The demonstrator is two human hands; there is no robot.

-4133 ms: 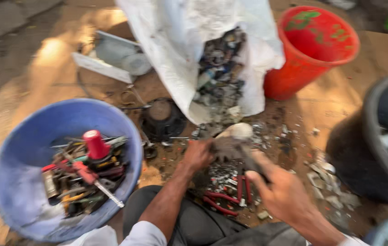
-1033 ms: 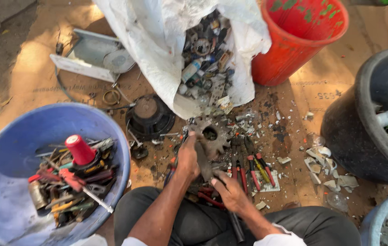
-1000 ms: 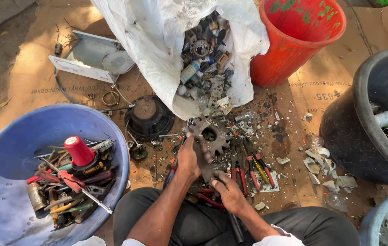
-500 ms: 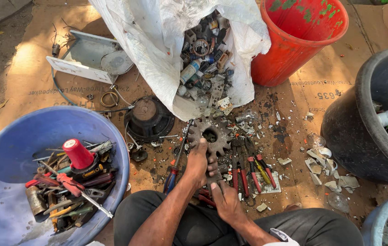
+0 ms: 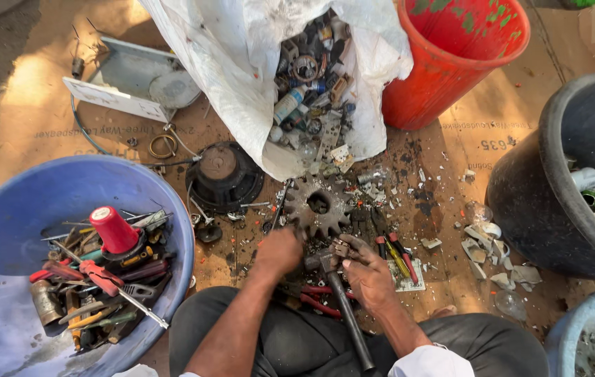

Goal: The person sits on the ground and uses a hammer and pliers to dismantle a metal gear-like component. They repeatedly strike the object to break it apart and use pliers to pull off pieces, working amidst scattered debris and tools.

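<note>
Fingers of the left hand curl down against the ground just below a rusty toothed gear, though whether they pinch anything cannot be told. Fingers of the right hand are bent around a small metal piece beside the head of a hammer, whose handle runs back toward the person's lap. Just right of those fingers lie screwdrivers. Beyond the gear a white sack spills scrap. A blue tub of tools stands well left.
</note>
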